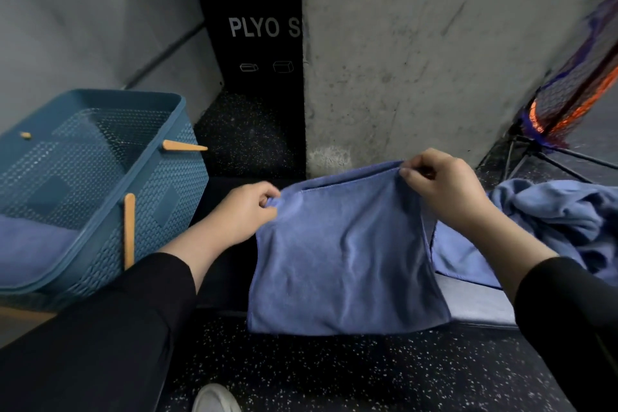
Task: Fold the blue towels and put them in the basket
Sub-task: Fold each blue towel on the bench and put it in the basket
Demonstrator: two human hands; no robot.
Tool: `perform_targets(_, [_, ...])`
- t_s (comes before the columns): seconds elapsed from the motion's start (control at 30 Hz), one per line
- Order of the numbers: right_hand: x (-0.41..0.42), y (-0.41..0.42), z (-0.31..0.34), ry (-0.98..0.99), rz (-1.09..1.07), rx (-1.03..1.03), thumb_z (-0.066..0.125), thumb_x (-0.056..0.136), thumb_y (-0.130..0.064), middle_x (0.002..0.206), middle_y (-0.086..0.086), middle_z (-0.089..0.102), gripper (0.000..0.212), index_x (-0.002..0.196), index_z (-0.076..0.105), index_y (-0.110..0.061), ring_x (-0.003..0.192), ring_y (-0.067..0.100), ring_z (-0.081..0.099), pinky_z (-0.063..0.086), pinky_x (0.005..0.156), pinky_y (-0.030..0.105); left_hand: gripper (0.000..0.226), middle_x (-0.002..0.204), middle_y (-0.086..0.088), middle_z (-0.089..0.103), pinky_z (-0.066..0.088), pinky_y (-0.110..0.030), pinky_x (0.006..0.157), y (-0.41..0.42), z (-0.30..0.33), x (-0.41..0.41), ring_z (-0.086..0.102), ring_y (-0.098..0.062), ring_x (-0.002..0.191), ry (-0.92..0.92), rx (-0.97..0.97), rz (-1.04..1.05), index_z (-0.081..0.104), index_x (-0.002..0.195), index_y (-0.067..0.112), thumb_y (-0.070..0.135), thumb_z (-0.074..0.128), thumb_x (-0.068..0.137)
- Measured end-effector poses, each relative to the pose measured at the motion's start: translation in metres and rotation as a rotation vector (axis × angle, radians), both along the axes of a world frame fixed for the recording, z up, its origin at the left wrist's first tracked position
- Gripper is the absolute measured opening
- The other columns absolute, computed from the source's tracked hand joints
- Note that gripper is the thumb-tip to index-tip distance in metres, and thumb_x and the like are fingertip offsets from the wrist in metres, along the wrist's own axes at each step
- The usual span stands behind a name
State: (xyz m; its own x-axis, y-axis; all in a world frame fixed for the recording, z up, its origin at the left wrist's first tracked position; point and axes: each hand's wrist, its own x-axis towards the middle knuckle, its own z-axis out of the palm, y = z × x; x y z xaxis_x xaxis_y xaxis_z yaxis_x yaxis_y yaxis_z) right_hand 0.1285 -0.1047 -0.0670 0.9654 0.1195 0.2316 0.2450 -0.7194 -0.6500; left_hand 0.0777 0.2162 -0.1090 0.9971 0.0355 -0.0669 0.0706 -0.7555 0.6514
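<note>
The left hand [242, 212] pinches the blue towel [344, 254] at its 10 o'clock corner; the right hand [441, 186] pinches the 1 o'clock corner. Hands are apart, towel hanging doubled. The basket [140, 197] stands at 9 o'clock.

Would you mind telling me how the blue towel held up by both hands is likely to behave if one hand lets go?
The towel hangs limp and rippled, so it is probably floppy and would droop from whichever corner the left hand or right hand keeps. It looks thin, so likely light. The fuzzy surface suggests it should not slip easily.
</note>
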Motion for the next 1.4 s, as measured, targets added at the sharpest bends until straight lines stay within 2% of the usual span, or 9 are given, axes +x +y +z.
perform_targets(0.13, [-0.033, -0.009, 0.025, 0.006, -0.020, 0.076, 0.070, 0.090, -0.020, 0.076, 0.001, 0.067, 0.008, 0.087, 0.069, -0.013, 0.070, 0.015, 0.057, 0.040, 0.062, 0.014, 0.021, 0.071, 0.007, 0.061, 0.038, -0.024, 0.058, -0.004, 0.021, -0.022, 0.050, -0.009, 0.063, -0.005, 0.001, 0.065, 0.061, 0.075, 0.027, 0.008, 0.066, 0.083])
perform_targets(0.4, [-0.077, -0.021, 0.050, 0.005, -0.062, 0.224, 0.069, 0.091, -0.023, 0.071, -0.005, 0.067, 0.006, 0.087, 0.070, -0.019, 0.057, 0.002, 0.052, 0.040, 0.061, 0.026, 0.016, 0.074, -0.009, 0.067, 0.042, -0.029, 0.063, -0.008, 0.054, -0.055, 0.052, -0.013, 0.064, -0.169, -0.180, 0.178, 0.068, 0.078, 0.026, 0.011, 0.068, 0.082])
perform_targets(0.47, [-0.082, -0.023, 0.057, -0.019, -0.082, 0.245, 0.069, 0.091, -0.025, 0.069, -0.008, 0.067, 0.007, 0.084, 0.069, -0.023, 0.053, -0.001, 0.051, 0.039, 0.058, 0.025, 0.020, 0.072, -0.001, 0.066, 0.042, -0.030, 0.065, -0.010, 0.066, -0.063, 0.052, -0.007, 0.064, -0.240, -0.227, 0.181, 0.070, 0.078, 0.032, 0.013, 0.071, 0.084])
perform_targets(0.73, [-0.093, -0.027, 0.075, -0.078, -0.134, 0.403, 0.068, 0.092, -0.021, 0.072, 0.002, 0.068, 0.008, 0.085, 0.070, -0.018, 0.057, 0.007, 0.051, 0.044, 0.062, 0.029, 0.017, 0.090, 0.020, 0.064, 0.037, -0.002, 0.074, -0.017, 0.100, -0.086, 0.057, 0.012, 0.088, -0.508, -0.065, 0.148, 0.078, 0.104, 0.022, 0.013, 0.067, 0.094])
perform_targets(0.9, [-0.086, -0.034, 0.074, -0.059, -0.145, 0.386, 0.067, 0.093, -0.023, 0.071, -0.003, 0.065, 0.009, 0.086, 0.070, -0.019, 0.053, -0.001, 0.049, 0.042, 0.057, 0.022, 0.014, 0.092, 0.016, 0.065, 0.038, -0.005, 0.080, -0.009, 0.091, -0.080, 0.059, 0.004, 0.095, -0.438, 0.031, -0.003, 0.078, 0.100, 0.018, 0.010, 0.068, 0.094])
perform_targets(1.03, [-0.078, -0.033, 0.071, -0.055, -0.148, 0.371, 0.068, 0.093, -0.023, 0.072, -0.005, 0.067, 0.008, 0.086, 0.071, -0.020, 0.063, 0.004, 0.053, 0.045, 0.067, 0.028, 0.012, 0.085, 0.016, 0.061, 0.036, -0.004, 0.074, -0.005, 0.085, -0.070, 0.058, 0.005, 0.087, -0.365, 0.149, -0.082, 0.078, 0.094, 0.015, 0.006, 0.074, 0.087])
perform_targets(1.17, [-0.069, -0.032, 0.069, -0.058, -0.156, 0.314, 0.068, 0.092, -0.026, 0.077, -0.003, 0.070, 0.009, 0.085, 0.072, -0.022, 0.069, 0.009, 0.057, 0.046, 0.071, 0.031, 0.013, 0.081, 0.015, 0.061, 0.038, -0.008, 0.070, -0.009, 0.083, -0.061, 0.058, 0.001, 0.081, -0.363, 0.151, -0.016, 0.073, 0.086, 0.019, 0.006, 0.070, 0.086])
perform_targets(1.3, [-0.061, -0.033, 0.067, -0.056, -0.164, 0.319, 0.067, 0.092, -0.027, 0.078, 0.002, 0.071, 0.011, 0.086, 0.073, -0.019, 0.069, 0.011, 0.057, 0.050, 0.073, 0.035, 0.011, 0.081, 0.007, 0.068, 0.044, -0.027, 0.070, -0.014, 0.088, -0.057, 0.060, -0.014, 0.075, -0.401, 0.101, 0.099, 0.071, 0.092, 0.023, 0.013, 0.066, 0.092])
perform_targets(1.4, [-0.061, -0.032, 0.068, -0.079, -0.155, 0.340, 0.067, 0.092, -0.026, 0.075, 0.003, 0.068, 0.010, 0.083, 0.071, -0.024, 0.065, 0.009, 0.053, 0.047, 0.069, 0.034, 0.016, 0.077, 0.007, 0.068, 0.044, -0.019, 0.067, -0.014, 0.095, -0.055, 0.060, -0.006, 0.073, -0.433, 0.008, 0.135, 0.070, 0.094, 0.028, 0.014, 0.063, 0.094])
